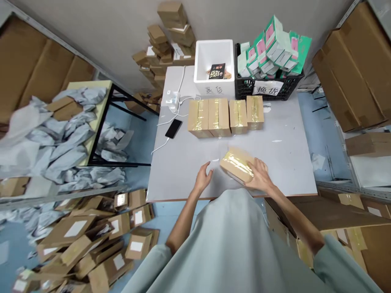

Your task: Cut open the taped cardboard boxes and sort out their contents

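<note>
A brown cardboard box (236,165) sealed with shiny yellowish tape is tilted near the table's front edge. My right hand (259,175) grips its right end, with the fingers over the top. To the left of that box, my left hand (204,178) is held apart from it, fingers spread and nothing in them. Farther back on the table, several taped cardboard boxes (219,118) stand side by side in a row. A black phone (173,128) lies left of the row beside a white cable.
Behind the row stand a white foam bin (214,87) and a black crate (265,95) heaped with green-and-white boxes. A white power strip (173,101) sits at the table's (180,175) left. Parcels (76,228) cover the floor at left; a large open carton (336,215) is at right.
</note>
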`<state>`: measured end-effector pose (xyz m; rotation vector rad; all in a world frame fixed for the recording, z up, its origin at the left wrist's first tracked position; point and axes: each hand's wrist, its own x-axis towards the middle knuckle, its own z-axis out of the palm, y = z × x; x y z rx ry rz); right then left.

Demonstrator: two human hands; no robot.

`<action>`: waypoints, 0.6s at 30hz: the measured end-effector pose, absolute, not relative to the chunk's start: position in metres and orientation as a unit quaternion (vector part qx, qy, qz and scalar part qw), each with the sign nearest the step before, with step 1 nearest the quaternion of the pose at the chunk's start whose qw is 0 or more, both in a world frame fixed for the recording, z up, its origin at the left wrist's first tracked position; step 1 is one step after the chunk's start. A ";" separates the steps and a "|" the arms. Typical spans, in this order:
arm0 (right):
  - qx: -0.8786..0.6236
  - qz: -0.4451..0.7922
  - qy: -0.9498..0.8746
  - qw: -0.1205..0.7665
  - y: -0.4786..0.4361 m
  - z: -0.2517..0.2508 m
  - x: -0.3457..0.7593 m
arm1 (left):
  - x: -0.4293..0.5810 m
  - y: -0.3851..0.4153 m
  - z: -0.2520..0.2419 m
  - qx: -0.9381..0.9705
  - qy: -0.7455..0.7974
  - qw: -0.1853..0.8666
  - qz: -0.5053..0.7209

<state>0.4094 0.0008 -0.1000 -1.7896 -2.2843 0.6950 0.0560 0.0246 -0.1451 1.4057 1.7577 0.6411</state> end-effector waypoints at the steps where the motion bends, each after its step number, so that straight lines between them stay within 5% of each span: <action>1: -0.557 0.245 -0.791 0.065 -0.001 -0.105 0.393 | 0.052 0.022 -0.146 0.513 0.695 0.427 0.268; 4: -0.443 0.272 -0.854 0.021 0.000 -0.120 0.352 | 0.039 0.009 -0.150 0.399 0.699 0.504 0.313; 8: -0.375 0.280 -0.884 -0.010 0.000 -0.135 0.325 | 0.021 -0.021 -0.160 0.348 0.729 0.484 0.337; 18: -0.608 0.347 -0.711 0.067 -0.080 -0.185 0.367 | 0.002 -0.070 -0.202 0.337 0.708 0.551 0.286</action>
